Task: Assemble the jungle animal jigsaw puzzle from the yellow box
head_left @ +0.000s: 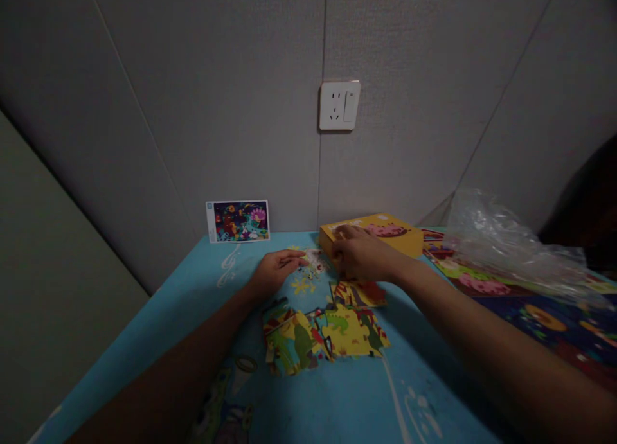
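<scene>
My left hand (276,274) rests at the middle of the table, fingers stretched to the right and nothing visible in them. Just beyond its fingertips lies a small heap of pale, speckled bits (315,263). My right hand (359,254) is at the front left corner of a yellow box (398,238), its fingers bent downward; whatever is between them is hidden. Below that hand lies a small joined group of puzzle pieces (354,294). Nearer me is a larger, partly joined jigsaw puzzle (344,331), yellow and green, with loose pieces overlapping at its left side.
A picture card (239,222) leans against the wall at the back left. Crumpled clear plastic (511,245) lies on the right over colourful printed sheets (540,315). A blue patterned cover (337,405) lies over the table. A white socket (339,106) is on the wall.
</scene>
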A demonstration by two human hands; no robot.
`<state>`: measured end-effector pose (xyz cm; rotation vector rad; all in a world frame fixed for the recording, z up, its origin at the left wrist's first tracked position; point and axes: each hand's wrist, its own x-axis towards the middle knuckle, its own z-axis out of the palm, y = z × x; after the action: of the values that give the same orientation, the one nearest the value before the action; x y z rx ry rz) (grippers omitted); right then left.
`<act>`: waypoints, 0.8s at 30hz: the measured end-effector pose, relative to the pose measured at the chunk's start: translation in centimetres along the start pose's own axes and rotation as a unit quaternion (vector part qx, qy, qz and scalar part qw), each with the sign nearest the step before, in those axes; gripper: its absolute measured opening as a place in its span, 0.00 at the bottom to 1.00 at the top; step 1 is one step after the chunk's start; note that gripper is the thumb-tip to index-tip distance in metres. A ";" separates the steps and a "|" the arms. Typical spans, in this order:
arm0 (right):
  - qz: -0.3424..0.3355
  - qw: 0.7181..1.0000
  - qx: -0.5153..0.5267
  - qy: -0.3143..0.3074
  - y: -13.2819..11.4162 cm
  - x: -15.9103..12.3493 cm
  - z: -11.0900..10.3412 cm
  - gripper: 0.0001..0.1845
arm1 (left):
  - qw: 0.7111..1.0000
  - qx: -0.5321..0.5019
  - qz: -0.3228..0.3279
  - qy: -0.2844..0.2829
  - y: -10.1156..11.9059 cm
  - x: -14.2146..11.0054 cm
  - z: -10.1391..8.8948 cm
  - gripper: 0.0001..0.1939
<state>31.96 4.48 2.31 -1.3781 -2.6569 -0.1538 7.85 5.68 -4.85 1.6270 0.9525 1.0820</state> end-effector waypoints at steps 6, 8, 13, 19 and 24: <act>0.060 0.998 -0.011 0.000 2.6 0.1 1.2 0.24 | 1.000 0.008 -0.012 0.016 0.2 0.0 0.2 0.13; 0.072 0.997 -0.018 0.008 2.9 0.3 1.6 0.26 | 1.000 0.013 -0.007 0.017 0.2 0.0 0.2 0.12; 0.067 0.995 -0.052 0.045 3.3 0.5 2.6 0.26 | 1.000 0.015 -0.007 0.010 -0.1 0.1 0.1 0.12; 0.035 0.994 -0.091 0.048 3.6 0.1 3.8 0.44 | 1.000 0.027 0.003 0.014 0.1 0.0 0.0 0.11; 0.103 0.987 -0.102 0.073 3.6 0.0 4.8 0.52 | 1.000 0.020 0.000 0.017 0.3 -0.1 0.1 0.10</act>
<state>34.51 7.31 -2.37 -1.6225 -2.4165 -0.4938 7.92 5.51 -4.62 1.6457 1.0008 1.1006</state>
